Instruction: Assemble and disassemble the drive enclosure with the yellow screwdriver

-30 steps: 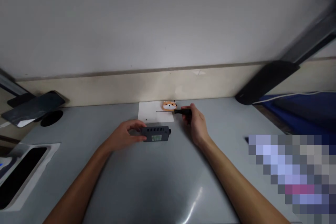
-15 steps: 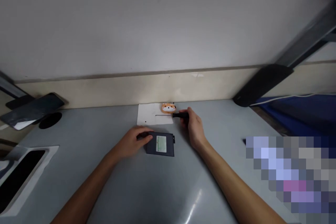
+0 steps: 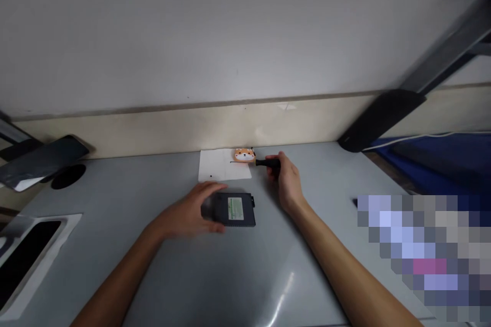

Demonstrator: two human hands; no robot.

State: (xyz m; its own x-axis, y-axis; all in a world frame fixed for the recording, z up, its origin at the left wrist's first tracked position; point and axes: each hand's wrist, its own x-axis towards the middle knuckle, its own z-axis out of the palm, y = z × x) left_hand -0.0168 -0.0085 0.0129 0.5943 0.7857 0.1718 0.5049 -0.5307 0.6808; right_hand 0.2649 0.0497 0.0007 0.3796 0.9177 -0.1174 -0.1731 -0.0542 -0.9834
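Note:
A dark flat rectangular device (image 3: 247,209) with a pale green label lies on the grey table (image 3: 215,276). Around its left end my left hand (image 3: 194,210) is spread, thumb and fingers apart; whether the skin touches the device is unclear. My right hand (image 3: 286,176) is closed on the black handle of a screwdriver (image 3: 268,163), whose thin shaft points left over a white sheet (image 3: 215,163). An orange and white animal-face case (image 3: 244,155) sits on the sheet's right part, just behind the shaft. One small dark speck (image 3: 210,176) lies near the sheet's front edge.
A phone on a stand (image 3: 46,161) is at the far left, with a black-screened device (image 3: 28,255) on white material in front of it. A black slanted object (image 3: 378,120) leans at the back right. The right front area is pixelated.
My left hand has opened wider, its thumb moving off the device's label side toward the near edge. My right hand has shifted slightly right with the screwdriver.

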